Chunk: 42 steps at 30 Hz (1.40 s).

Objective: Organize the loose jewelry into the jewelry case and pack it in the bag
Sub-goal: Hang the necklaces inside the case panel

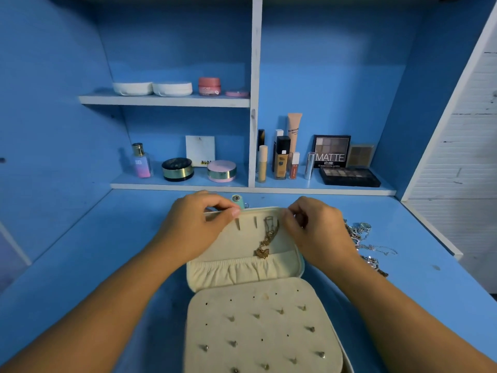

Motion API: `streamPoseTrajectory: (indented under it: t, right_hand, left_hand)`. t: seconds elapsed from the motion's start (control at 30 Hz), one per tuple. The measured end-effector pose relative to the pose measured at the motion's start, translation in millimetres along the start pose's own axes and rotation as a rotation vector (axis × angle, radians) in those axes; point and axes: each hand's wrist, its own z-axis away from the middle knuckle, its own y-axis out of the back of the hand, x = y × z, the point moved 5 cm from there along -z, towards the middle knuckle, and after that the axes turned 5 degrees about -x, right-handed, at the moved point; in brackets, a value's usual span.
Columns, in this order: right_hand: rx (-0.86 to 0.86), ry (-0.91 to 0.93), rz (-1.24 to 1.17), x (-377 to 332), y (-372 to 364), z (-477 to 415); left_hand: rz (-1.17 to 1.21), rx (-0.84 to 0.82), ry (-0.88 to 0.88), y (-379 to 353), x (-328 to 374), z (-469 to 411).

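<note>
Case lies open on the blue desk straight in front of the person. Its long axis runs away from them, with the lid at the far end and the hinge crosswise. The lid's cream lining carries small hooks. A gold necklace hangs from one of them and runs back toward the person, its pendant resting at the mouth of the gathered pocket. The near half is a cream panel dotted with holes, many of them filled with small studs. A teal tab with a snap pokes out past the lid's far rim.

The left hand pinches the far rim of the lid between thumb and forefinger. The right hand is at the rim's right corner, just beside the necklace's hook. Its fingers are curled tight and seem to pinch the rim too, though their tips are partly hidden. Loose silver chains lie in a tangle on the desk just right of that hand.

On the shelves behind, a dark palette reads "MATTE", a white card shows "NUD" at its foot, and a small bottle reads "SB".
</note>
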Motion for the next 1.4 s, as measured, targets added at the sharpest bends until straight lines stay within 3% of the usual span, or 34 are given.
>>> streamPoseTrajectory:
  t: [0.17,0.3,0.4,0.5,0.93,1.27,1.4]
  right_hand:
    - [0.019,-0.003,-0.088,5,-2,0]
    - [-0.205,-0.055,-0.301,8,0,0]
    - [-0.363,-0.025,-0.214,0,-3,7]
    - [-0.416,0.006,-0.106,-7,-7,10]
    - [-0.391,-0.038,-0.249,-2,-8,6]
    - [-0.489,-0.03,-0.376,-4,-6,8]
    - [-0.443,-0.035,-0.386,-5,-7,8]
  left_hand:
    - [0.318,0.001,0.086,-6,-19,16]
    - [0.312,-0.021,0.053,-8,-24,15]
    - [0.308,-0.014,0.007,-8,-21,17]
    - [0.305,0.008,-0.026,-4,-16,18]
    - [0.147,-0.053,-0.178,-1,-8,19]
    - [0.101,-0.027,-0.188,0,-8,19]
    - [0.095,-0.023,-0.189,1,-7,19]
